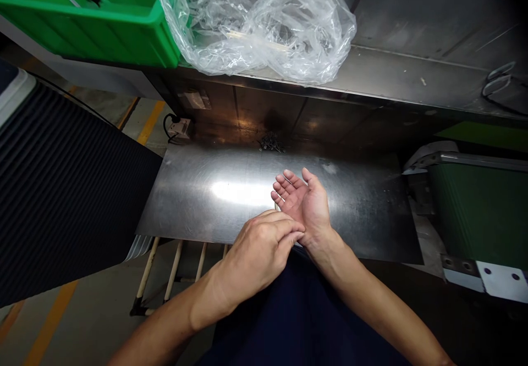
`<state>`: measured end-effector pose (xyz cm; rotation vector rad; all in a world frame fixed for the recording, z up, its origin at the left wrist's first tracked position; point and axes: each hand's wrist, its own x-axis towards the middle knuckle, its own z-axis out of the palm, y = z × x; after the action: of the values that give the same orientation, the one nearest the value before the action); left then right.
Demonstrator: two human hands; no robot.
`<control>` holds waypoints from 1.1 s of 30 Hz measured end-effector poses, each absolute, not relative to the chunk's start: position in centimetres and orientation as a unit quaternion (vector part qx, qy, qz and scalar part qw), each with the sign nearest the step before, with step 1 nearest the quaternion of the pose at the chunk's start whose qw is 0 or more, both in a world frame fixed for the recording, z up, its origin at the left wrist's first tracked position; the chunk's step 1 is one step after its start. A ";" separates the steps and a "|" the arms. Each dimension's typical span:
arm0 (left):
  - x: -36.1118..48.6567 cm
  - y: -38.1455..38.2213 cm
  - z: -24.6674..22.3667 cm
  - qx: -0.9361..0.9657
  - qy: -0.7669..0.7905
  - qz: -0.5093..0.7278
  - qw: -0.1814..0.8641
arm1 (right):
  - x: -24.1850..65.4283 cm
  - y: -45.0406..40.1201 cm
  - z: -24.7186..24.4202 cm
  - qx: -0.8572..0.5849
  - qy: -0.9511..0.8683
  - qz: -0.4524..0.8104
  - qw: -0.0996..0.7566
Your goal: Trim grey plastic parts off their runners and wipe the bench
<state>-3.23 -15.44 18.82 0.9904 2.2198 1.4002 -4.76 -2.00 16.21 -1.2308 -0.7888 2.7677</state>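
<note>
My right hand is turned palm up over the near edge of the metal tabletop, its fingers spread and slightly curled, with nothing lying in the palm. Across its wrist comes my left hand, back upward. Thumb and fingertips of that hand are pinched together against the heel of the right palm. Whether they hold anything there is hidden. A small pale edge shows between the two hands, too little to name.
Clear plastic bags lie on the upper ledge beside a green crate. Small grey pieces are heaped at the tabletop's back, right of a power socket. A ribbed black belt stands left, a green conveyor right.
</note>
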 end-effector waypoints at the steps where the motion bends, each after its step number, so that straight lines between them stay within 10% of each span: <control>1: -3.2 -15.5 18.8 0.350 0.781 0.491 0.163 | -4.8 -2.0 16.2 -0.390 -0.256 0.884 0.008; 33: -1.4 -14.3 18.8 0.414 0.864 0.284 0.033 | -4.5 -1.9 15.2 -0.382 -0.341 0.852 0.109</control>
<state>-1.37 -14.35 18.84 1.2741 2.6595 0.8737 -4.50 -1.94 15.19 -1.1241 -1.0024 2.5047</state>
